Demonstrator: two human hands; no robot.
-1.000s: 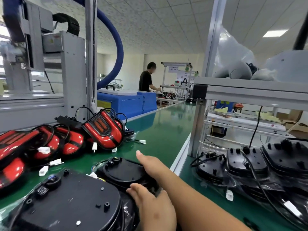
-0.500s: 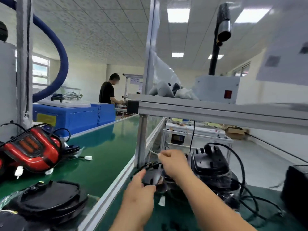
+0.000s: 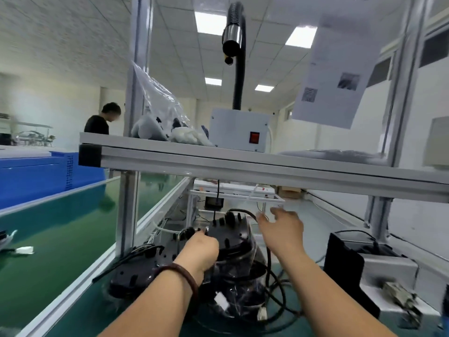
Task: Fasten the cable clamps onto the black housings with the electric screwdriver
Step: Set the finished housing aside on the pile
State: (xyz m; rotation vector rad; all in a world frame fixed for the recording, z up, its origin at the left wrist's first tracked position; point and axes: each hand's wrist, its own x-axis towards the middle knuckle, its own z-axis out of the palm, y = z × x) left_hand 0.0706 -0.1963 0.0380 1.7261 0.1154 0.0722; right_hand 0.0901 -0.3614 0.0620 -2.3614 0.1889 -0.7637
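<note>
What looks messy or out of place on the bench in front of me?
The black housings are heaped unevenly, some tilted, with their cables tangled in loops. The left hand grips one; the right hand hovers open. A white connector lies loose on the green belt.

Beneath the shelf [image 3: 243, 171], black housings [image 3: 230, 235] and looped cables [image 3: 268, 261] crowd the low gap (a black box [image 3: 345, 261] under its right end); left of it, open belt [image 3: 60, 239].

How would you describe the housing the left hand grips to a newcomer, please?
Look below the aluminium shelf, at the pile of black housings. The one meant is the rearmost housing, gripped at its edge by the left hand; unlike its flat neighbours, it stands tilted up.
</note>
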